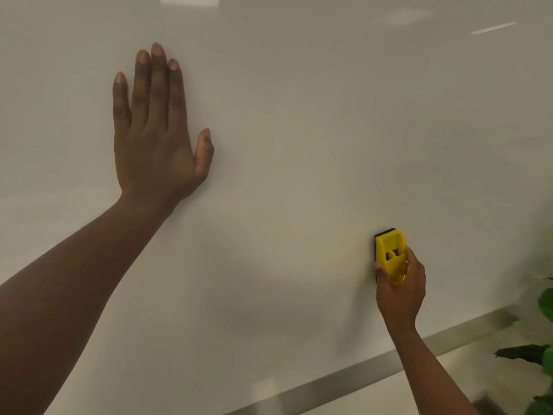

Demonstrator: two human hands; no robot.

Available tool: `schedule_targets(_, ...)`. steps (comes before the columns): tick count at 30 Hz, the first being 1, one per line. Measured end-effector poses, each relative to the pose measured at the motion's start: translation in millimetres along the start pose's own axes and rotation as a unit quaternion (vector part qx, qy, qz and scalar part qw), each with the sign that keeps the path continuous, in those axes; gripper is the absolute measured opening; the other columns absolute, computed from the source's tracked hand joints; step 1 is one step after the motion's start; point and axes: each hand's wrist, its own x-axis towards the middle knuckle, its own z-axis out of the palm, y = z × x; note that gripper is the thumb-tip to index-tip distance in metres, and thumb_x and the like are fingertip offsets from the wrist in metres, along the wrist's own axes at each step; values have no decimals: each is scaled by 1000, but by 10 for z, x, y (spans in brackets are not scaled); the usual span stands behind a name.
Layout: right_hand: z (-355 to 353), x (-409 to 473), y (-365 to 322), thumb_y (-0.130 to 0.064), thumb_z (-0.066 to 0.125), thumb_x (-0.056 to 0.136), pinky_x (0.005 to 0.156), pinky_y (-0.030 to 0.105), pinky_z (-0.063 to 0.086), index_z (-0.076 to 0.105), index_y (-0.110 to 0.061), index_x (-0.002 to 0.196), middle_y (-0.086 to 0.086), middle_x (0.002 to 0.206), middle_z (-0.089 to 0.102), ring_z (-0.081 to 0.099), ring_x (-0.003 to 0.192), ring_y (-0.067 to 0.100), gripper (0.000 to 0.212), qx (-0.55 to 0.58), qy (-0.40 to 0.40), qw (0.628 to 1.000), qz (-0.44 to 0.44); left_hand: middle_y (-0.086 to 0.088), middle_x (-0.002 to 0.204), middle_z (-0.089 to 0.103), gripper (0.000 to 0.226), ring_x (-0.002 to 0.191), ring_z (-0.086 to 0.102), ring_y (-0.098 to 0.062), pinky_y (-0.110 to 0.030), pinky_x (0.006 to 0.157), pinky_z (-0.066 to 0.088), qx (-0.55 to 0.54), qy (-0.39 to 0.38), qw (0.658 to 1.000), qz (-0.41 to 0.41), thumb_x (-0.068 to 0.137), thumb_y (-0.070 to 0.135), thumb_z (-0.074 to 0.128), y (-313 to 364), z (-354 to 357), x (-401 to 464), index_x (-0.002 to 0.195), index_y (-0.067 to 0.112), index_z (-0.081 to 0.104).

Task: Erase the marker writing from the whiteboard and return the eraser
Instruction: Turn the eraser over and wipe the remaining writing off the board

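The whiteboard fills most of the head view, and I see no marker writing on the part that shows. My left hand lies flat against the board at upper left, fingers stretched out, holding nothing. My right hand at lower right grips a yellow eraser with a black felt pad. The eraser stands upright with its pad pressed on the board.
A metal tray rail runs along the board's lower edge, slanting up to the right. Green plant leaves stick in at the lower right corner. Ceiling lights reflect on the board's top.
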Motion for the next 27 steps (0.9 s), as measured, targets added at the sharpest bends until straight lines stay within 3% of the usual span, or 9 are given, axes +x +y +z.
schedule_targets(6, 358, -373, -273, -48, 62, 79, 94, 35, 37, 43, -14, 138, 14, 127, 53, 48, 115, 34, 70, 57, 38, 997, 23, -19, 166, 7, 76, 155, 5, -34, -53, 125, 7, 15, 5, 1000, 1, 100, 45, 30, -6, 30, 2, 158, 1, 7)
schedule_targets(9, 547, -631, -486, -42, 63, 82, 92, 26, 32, 47, -8, 136, 16, 124, 55, 48, 109, 34, 66, 60, 37, 997, -37, -19, 166, 8, 77, 154, 6, -33, -52, 125, 8, 19, 3, 1000, -1, 99, 45, 31, -3, 34, 5, 158, 2, 8)
schedule_targets(14, 799, -1086, -906, -41, 64, 82, 87, 33, 35, 56, -8, 129, 11, 120, 62, 53, 100, 31, 58, 43, -25, 982, -185, -19, 166, 9, 77, 155, 7, -33, -53, 125, 9, 22, -11, 1000, 5, 99, 44, 34, -8, 38, 0, 158, 1, 9)
schedule_targets(18, 876, -1287, -1204, -30, 74, 78, 79, 35, 36, 56, -15, 128, 6, 122, 64, 54, 90, 30, 56, 43, -70, 950, -302, -19, 165, 13, 77, 154, 9, -32, -51, 125, 10, -6, -3, 1000, 10, 98, 40, 41, -47, -8, -5, 157, 0, 14)
schedule_targets(21, 855, -1330, -1357, -29, 71, 82, 74, 35, 39, 52, -22, 131, 1, 123, 63, 54, 89, 26, 53, 20, -113, 917, -381, -20, 165, 13, 76, 154, 9, -33, -50, 126, 10, -52, -9, 998, 28, 96, 34, 45, -97, -37, -23, 157, -2, 16)
schedule_targets(24, 796, -1281, -1432, -30, 65, 85, 78, 36, 38, 53, -24, 133, 0, 123, 62, 59, 94, 26, 49, -23, -174, 863, -473, -20, 165, 13, 74, 154, 10, -32, -50, 126, 12, -96, -25, 993, 63, 96, 30, 45, -164, -107, -126, 156, -3, 18)
schedule_targets(27, 709, -1123, -1519, -32, 65, 82, 78, 36, 39, 55, -22, 131, -1, 123, 61, 56, 97, 24, 52, -51, -208, 820, -531, -21, 161, 25, 69, 152, 22, -33, -52, 123, 20, -109, -44, 986, 117, 91, 23, 44, -247, -204, -372, 152, -5, 29)
